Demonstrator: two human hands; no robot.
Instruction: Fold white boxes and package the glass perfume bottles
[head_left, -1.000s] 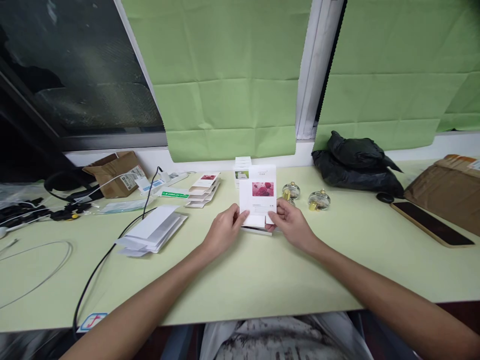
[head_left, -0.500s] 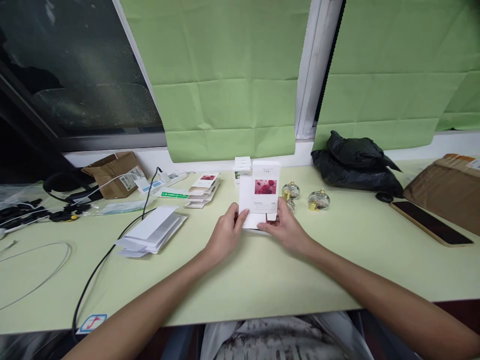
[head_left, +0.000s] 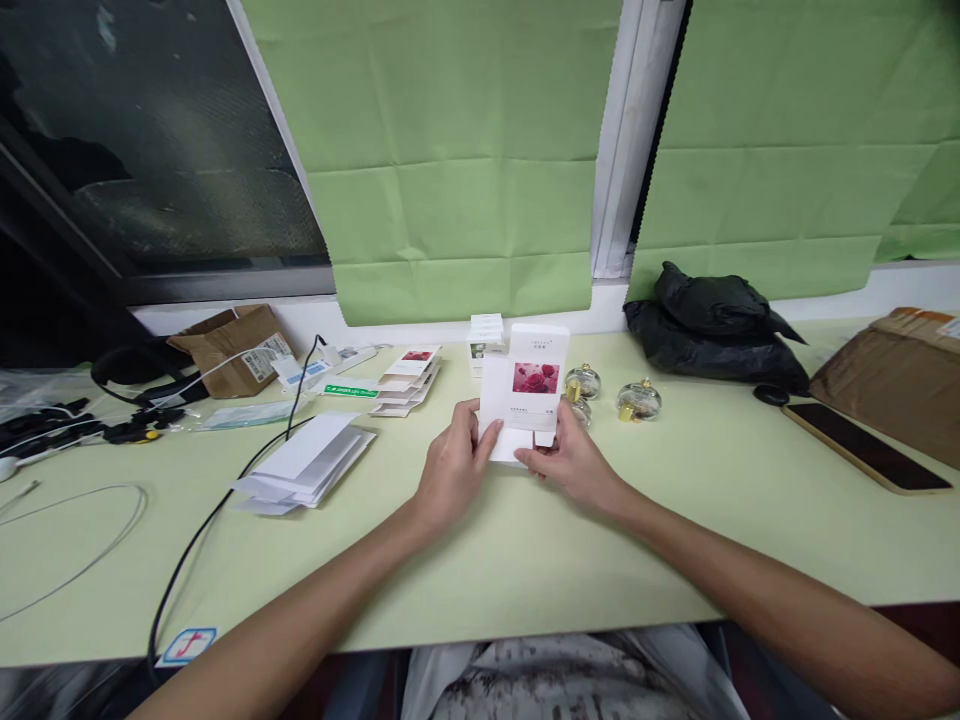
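Observation:
Between my hands, raised over the middle of the table, is a white cardboard box [head_left: 535, 405] with a red rose picture on its front and flaps at its ends. My left hand [head_left: 454, 462] is closed on its lower left edge, thumb on the near face. The lower right corner is pinched by my right hand [head_left: 574, 455]; some fingers are hidden behind the card. Just behind the box, partly covered by it, stand small white boxes [head_left: 486, 328]. Several glass bottles [head_left: 639, 400] with gold parts sit to the right of it.
Folded white cartons [head_left: 307, 460] lie on the left, with rose-printed cartons [head_left: 407, 383] behind them. A black cable [head_left: 196, 540] crosses the table [head_left: 450, 590]. On the right are black plastic bags [head_left: 712, 330], a phone [head_left: 866, 447] and a brown parcel [head_left: 892, 385].
The box has shifted very slightly to the right and its printed front has turned a little. Both hands keep their hold on it.

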